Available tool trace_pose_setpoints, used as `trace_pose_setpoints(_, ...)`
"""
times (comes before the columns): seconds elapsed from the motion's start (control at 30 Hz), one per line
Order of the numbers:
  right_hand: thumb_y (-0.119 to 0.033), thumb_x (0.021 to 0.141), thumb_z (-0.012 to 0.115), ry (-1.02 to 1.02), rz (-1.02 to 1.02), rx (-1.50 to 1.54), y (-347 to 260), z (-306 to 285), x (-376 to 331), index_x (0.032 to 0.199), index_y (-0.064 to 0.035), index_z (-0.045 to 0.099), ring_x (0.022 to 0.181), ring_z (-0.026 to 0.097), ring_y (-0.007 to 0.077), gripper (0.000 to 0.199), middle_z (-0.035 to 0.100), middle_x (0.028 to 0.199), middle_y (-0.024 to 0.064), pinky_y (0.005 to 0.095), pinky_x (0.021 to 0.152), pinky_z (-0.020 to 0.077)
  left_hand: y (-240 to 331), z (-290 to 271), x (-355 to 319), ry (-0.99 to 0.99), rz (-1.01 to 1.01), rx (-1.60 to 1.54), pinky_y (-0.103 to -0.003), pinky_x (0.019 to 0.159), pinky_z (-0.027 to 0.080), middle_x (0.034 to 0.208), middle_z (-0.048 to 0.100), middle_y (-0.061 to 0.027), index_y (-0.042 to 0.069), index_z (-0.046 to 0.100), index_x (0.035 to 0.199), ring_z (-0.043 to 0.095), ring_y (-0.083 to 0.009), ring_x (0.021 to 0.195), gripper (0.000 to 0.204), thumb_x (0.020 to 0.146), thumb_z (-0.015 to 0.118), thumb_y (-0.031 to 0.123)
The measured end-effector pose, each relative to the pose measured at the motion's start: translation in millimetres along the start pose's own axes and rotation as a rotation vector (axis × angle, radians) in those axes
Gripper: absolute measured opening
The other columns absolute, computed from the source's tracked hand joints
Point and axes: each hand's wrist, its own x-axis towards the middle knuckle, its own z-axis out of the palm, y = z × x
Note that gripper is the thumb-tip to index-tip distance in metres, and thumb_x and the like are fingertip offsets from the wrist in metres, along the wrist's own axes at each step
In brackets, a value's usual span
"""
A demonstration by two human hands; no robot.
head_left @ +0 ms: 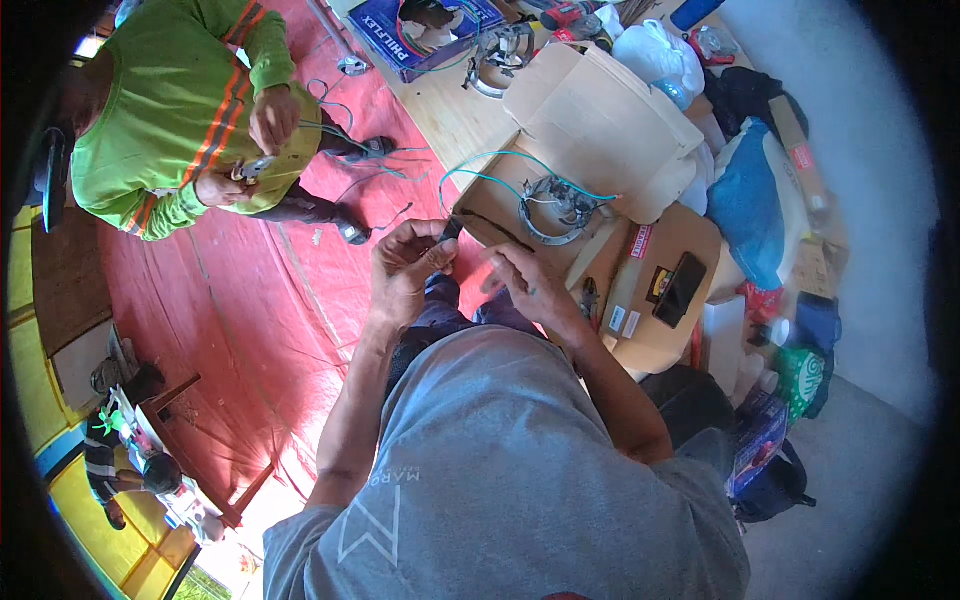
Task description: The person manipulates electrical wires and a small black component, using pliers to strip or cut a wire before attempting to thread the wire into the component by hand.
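My left hand (408,262) is closed around a thin dark cable (452,228) near the corner of an open cardboard box (590,120). My right hand (525,285) hovers beside it with fingers spread, touching nothing I can make out. In the box lies a round metal lamp fitting (555,208) with a teal wire (490,172) looping out of it. The dark cable runs on across the box flap.
Another person in a green shirt with orange stripes (180,110) sits at upper left on the red floor mat (270,330), handling wires. A black phone (680,288) lies on a cardboard lid. A blue box (425,35), bags and clutter crowd the right side.
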Motion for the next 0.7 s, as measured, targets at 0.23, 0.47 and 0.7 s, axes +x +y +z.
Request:
trace_pose_setpoints(0.23,-0.011,0.097,0.072,0.311,-0.394,-0.379,-54,5,26,0.114,-0.0023,0.067,0.089,0.068,0.0362,0.02,0.069,0.1,0.0148,0.0446,0.08,0.0542,0,11,0,-0.021,0.022,0.173,-0.024,0.072,0.053,0.094,0.071,-0.0025,-0.003,0.069,0.113,0.064,-0.0073,0.08,0.017,0.096,0.073,0.0)
trace_pose_setpoints(0.47,-0.006,0.095,0.069,0.319,-0.457,-0.45,-40,7,38,0.108,-0.0026,0.064,0.09,0.066,0.0373,0.014,0.066,0.1,0.0164,0.0468,0.076,0.0534,-9,24,3,-0.03,0.053,0.175,-0.025,0.077,0.052,0.101,0.071,-0.0043,-0.004,0.067,0.116,0.065,-0.009,0.088,0.02,0.096,0.071,-0.004)
trace_pose_setpoints(0.7,0.001,0.093,0.066,0.367,-0.322,-0.576,-22,10,28,0.107,-0.0029,0.055,0.082,0.063,0.0411,0.018,0.059,0.092,0.0197,0.0512,0.072,0.0498,-21,35,3,-0.026,0.123,0.322,-0.025,0.084,0.053,0.106,0.071,-0.0052,-0.003,0.067,0.113,0.064,-0.0076,0.094,0.02,0.094,0.072,-0.006)
